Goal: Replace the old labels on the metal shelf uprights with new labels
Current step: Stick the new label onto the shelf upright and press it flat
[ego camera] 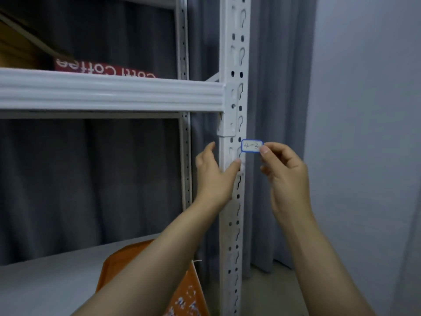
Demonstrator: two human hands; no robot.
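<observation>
Right hand (282,169) pinches label (251,146) against upright (232,124).

Both my forearms reach up and forward, my left hand (215,174) with fingers straight and thumb tip resting on the front of the upright (225,247), my right hand (284,172) pinching a label (251,146) by its right edge between thumb and forefinger.
</observation>
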